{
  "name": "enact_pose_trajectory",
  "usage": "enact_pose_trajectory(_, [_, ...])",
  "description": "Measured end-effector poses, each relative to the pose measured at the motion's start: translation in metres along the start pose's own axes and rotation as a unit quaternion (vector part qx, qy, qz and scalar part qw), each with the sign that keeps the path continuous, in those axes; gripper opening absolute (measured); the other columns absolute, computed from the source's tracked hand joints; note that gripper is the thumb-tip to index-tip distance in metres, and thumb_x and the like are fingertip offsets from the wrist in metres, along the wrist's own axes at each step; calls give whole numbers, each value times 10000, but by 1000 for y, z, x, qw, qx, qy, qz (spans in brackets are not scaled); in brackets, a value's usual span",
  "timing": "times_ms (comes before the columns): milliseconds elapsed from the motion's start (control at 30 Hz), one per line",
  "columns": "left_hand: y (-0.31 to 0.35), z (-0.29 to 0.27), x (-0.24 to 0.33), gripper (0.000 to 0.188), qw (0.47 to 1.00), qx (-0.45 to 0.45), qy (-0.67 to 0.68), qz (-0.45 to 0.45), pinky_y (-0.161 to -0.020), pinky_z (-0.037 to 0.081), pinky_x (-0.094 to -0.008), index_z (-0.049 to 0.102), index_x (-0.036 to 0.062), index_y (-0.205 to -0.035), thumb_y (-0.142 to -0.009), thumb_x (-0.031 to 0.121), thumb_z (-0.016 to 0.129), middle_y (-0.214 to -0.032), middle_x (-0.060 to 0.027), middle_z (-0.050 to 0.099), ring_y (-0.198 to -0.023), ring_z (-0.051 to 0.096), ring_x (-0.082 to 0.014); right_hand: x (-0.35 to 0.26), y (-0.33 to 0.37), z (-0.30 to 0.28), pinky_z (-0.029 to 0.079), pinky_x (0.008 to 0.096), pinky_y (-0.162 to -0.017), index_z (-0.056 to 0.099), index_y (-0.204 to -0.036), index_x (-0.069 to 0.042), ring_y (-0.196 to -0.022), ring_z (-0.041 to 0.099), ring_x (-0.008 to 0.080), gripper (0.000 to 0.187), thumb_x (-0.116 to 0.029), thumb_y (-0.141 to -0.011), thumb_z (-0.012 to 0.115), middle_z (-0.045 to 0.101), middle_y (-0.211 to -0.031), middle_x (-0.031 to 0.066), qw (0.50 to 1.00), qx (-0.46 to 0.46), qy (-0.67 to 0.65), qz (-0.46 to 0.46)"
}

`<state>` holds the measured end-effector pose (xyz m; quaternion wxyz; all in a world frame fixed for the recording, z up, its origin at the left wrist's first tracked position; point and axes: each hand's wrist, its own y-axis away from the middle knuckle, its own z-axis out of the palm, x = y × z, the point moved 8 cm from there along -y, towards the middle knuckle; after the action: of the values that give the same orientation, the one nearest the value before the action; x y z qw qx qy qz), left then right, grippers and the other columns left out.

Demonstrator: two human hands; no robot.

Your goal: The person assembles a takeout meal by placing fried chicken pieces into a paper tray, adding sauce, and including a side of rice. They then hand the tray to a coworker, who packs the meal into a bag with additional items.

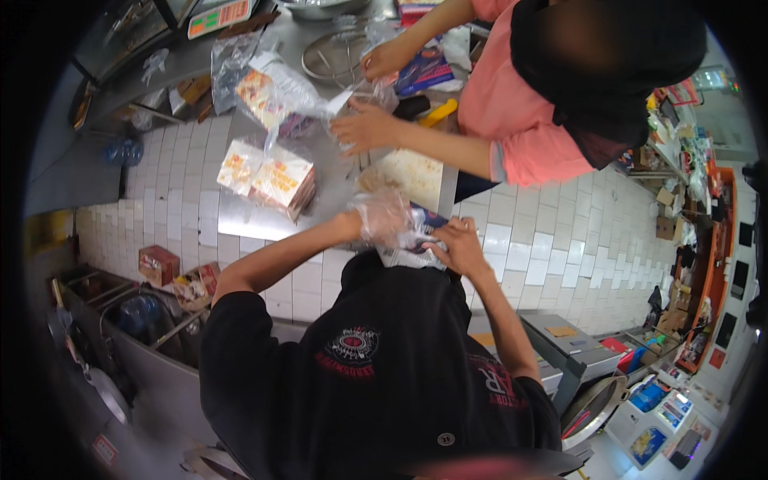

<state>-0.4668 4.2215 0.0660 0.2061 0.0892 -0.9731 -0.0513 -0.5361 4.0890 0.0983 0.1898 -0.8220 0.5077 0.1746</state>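
Note:
My left hand [382, 218], in a loose clear plastic glove, is at the near edge of the steel table [248, 222]. Its fingers are hidden by the crumpled film and the package beside it. Against my waist rests a dark blue and white plastic package [410, 256]. My bare right hand [462, 246] pinches the package's right side with bent fingers. Just beyond my left hand lies a white cutting board [412, 174] with crumbs on it. Plastic-wrapped stacks of printed white paper packaging [282, 182] sit on the table to the left.
Across the table a co-worker in a pink top [504, 120] reaches in, both hands at a clear plastic bag [384, 96]. A yellow-handled tool [438, 114], a round strainer [332, 58] and printed packs [268, 92] lie near them. An orange scale [220, 18] stands far left.

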Motion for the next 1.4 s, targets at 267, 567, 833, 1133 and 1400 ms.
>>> enact_pose_trajectory(267, [37, -19, -19, 449, 977, 171, 94, -89, -1020, 419, -483, 733, 125, -1073, -966, 541, 600, -1131, -93, 682, -1196, 558, -339, 48, -14, 11, 453, 458, -769, 679, -763, -65, -908, 565, 316, 199, -216, -874, 746, 688, -886, 60, 980, -86, 42, 175])
enact_pose_trajectory(567, [13, 15, 11, 413, 992, 18, 97, -73, -909, 506, -444, 710, 92, -994, -1030, 464, 533, -980, -131, 689, -977, 637, -326, 97, -9, 0, 552, 491, -880, 676, -1088, -19, -984, 680, 406, 329, -122, -776, 681, 717, -922, 189, 915, -26, 29, 401])
enact_pose_trajectory(833, [26, 0, 9, 585, 977, -54, 121, -166, -883, 523, -425, 721, 101, -718, -1044, 512, 461, -1138, -181, 700, -885, 676, -330, 138, 1, 23, 578, 393, -801, 766, -925, 38, -816, 740, 309, 228, -118, -869, 610, 759, -867, 175, 929, -69, -33, 363])
enact_pose_trajectory(1133, [72, -5, -16, 627, 967, 153, 40, -199, -909, 514, -496, 742, 79, -825, -1051, 561, 410, -1220, -206, 689, -944, 699, -389, 158, 55, 64, 580, 301, -725, 753, -1002, 46, -814, 714, 159, 272, 22, -857, 524, 759, -914, 115, 754, 25, -325, 570])
enact_pose_trajectory(1400, [44, 25, -50, 732, 911, 18, 171, -375, -832, 553, -479, 700, -26, -1002, -1029, 645, 409, -903, -295, 711, -912, 707, -415, 133, 18, 49, 552, 346, -892, 710, -1141, 58, -1007, 706, 252, 393, 46, -797, 521, 744, -1090, 180, 899, -77, -164, 398])
